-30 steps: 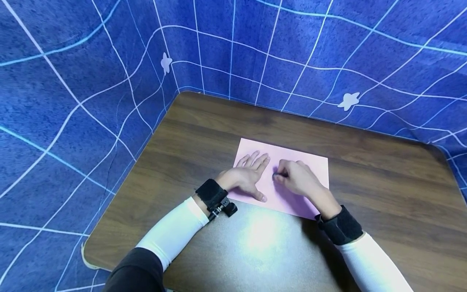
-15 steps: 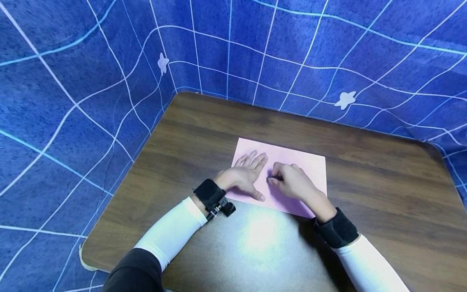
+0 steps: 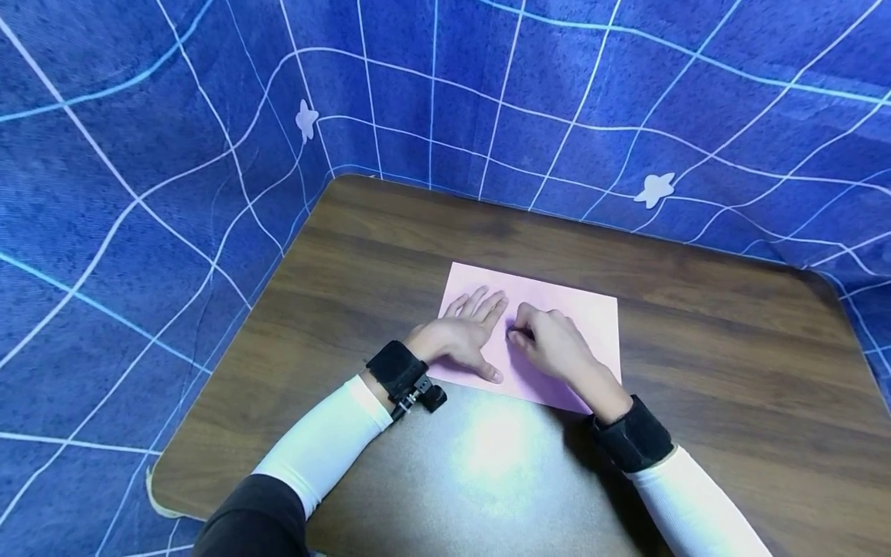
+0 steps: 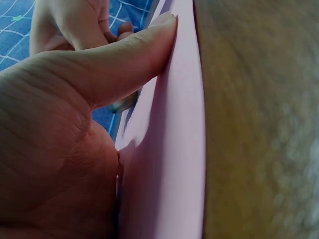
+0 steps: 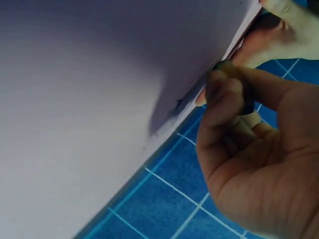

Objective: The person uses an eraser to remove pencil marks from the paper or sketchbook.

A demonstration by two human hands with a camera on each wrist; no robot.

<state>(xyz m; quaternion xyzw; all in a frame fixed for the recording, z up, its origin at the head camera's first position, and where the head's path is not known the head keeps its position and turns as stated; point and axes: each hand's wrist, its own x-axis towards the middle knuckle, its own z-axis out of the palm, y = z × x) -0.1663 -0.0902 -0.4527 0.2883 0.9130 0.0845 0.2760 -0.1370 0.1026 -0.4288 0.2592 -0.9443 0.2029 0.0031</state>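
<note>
Where head view blurs, perhaps pen (image 5: 234,82)

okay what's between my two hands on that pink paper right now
Only a narrow strip of bare pink paper lies between the left hand, flat on the sheet, and the right hand, which pinches a small dark object against it. The head view shows this best.
</note>
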